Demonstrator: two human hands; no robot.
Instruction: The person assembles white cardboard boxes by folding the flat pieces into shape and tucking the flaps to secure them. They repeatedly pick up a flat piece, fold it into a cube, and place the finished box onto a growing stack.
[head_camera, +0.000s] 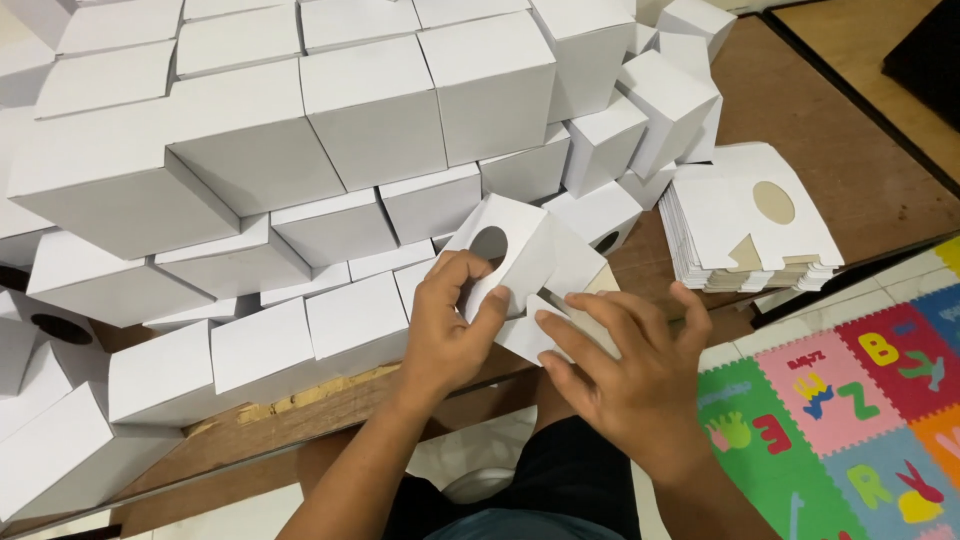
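A home packing spot: stacked white boxes (300, 150), flat carton blanks (750, 225), foam play mat (850, 400).

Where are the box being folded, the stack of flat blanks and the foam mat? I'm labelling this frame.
box being folded (530, 250), head view, on its white side panel.
stack of flat blanks (745, 215), head view, on the top sheet.
foam mat (800, 440), head view, on a green tile.

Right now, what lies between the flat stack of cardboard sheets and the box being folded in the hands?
Bare brown tabletop separates the flat stack from the held box, in the head view.
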